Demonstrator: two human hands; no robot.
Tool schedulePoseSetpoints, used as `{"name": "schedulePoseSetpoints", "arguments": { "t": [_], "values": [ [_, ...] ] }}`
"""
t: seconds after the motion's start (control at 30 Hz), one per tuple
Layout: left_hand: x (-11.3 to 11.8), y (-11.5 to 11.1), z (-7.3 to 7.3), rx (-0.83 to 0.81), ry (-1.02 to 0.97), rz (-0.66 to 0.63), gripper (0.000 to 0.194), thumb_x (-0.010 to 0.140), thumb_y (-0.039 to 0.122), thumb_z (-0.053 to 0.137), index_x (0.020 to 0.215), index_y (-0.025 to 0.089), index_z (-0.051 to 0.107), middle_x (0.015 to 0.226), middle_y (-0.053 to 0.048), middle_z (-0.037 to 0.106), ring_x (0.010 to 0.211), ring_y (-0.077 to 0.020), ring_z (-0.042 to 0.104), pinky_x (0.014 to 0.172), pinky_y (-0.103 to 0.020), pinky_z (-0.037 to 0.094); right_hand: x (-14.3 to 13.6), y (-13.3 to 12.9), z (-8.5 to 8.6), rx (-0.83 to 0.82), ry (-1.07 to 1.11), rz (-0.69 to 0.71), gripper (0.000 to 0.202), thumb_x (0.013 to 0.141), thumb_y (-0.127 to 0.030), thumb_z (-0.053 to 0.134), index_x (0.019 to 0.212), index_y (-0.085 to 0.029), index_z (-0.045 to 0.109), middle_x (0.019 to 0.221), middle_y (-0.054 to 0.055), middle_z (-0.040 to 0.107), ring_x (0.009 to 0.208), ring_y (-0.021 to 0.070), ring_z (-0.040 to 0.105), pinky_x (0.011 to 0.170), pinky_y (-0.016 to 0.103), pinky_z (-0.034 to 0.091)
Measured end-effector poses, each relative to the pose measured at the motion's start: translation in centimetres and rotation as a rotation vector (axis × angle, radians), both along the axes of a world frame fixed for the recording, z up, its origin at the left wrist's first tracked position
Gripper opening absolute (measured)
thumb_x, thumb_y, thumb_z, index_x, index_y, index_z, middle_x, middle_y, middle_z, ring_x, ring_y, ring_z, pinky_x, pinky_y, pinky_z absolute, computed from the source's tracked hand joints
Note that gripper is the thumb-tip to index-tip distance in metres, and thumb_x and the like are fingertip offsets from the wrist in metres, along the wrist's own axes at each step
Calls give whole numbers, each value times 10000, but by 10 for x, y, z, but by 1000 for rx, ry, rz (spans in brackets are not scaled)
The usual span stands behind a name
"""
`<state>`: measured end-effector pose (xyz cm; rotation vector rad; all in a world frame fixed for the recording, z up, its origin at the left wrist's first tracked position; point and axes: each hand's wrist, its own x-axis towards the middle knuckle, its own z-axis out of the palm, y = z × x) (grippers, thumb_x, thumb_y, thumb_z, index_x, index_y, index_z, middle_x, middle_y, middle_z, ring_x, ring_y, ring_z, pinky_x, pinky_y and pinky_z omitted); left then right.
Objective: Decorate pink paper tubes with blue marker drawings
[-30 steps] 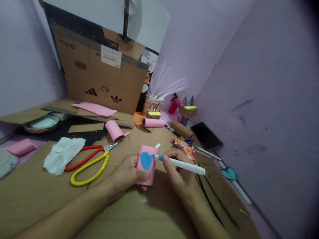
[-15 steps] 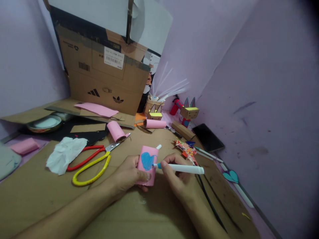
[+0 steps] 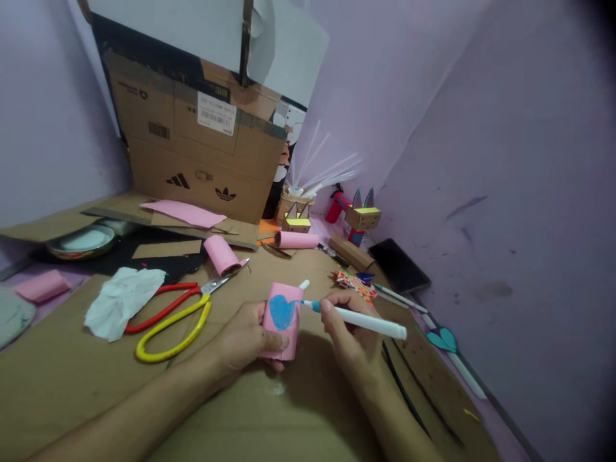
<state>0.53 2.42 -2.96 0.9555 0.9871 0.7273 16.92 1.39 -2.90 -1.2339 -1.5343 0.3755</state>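
Near the middle, my left hand [image 3: 255, 337] grips a flattened pink roll [image 3: 291, 333] by its lower part, thumb across the front. A blue heart [image 3: 282, 312] is coloured on the roll's face. My right hand [image 3: 350, 327] holds a white marker [image 3: 370, 322] whose blue tip points left at the roll's right edge; whether it touches cannot be told. A small white end [image 3: 304, 284] shows behind the roll's top right corner. Left of my hands lie scissors [image 3: 173, 328] with red and yellow handles, beside a crumpled white tissue [image 3: 124, 303].
Cardboard [image 3: 202, 410] covers the work surface. Behind are more pink rolls [image 3: 221, 255], a large cardboard box [image 3: 192, 147], and a small cardboard animal figure [image 3: 363, 217]. At right lie a dark tablet [image 3: 399, 264], a teal heart [image 3: 441, 340] and black strips [image 3: 407, 391].
My right hand and the marker have moved a little right and up, so the tip is off the blue heart. The roll stays in my left hand. The whole view has shifted slightly.
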Motion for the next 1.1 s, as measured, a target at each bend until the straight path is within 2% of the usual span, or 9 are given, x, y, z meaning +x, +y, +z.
{"name": "schedulePoseSetpoints", "arguments": {
  "t": [0.33,0.63,0.93,1.1],
  "values": [
    [0,-1,1,10,-7,-11,181,526,158,655,683,115,577,527,1,602,440,-112,537,445,-233,470,-4,-1,4,30,-70,31,167,815,-280,542,689,-176,578,509,-31,536,431,98,472,401,191,340],
    [-1,1,-3,19,-22,-8,212,534,142,674,727,107,595,562,1,608,475,-114,545,463,-246,497,-4,-2,5,-34,-110,40,201,800,-299,551,640,-179,573,449,-40,518,389,93,445,381,193,292],
    [-1,3,-6,5,-37,-14,227,542,151,682,748,101,599,592,-8,616,505,-122,556,467,-249,500,-4,-5,6,-114,-106,157,202,791,-277,541,619,-174,560,445,-33,553,374,85,450,351,180,276],
    [0,2,-2,-2,-13,12,241,511,158,692,724,107,593,585,-9,619,505,-129,559,469,-259,501,-4,-5,8,-142,-114,176,182,779,-260,549,618,-174,561,445,-39,538,376,82,437,349,176,272]
  ]
}}
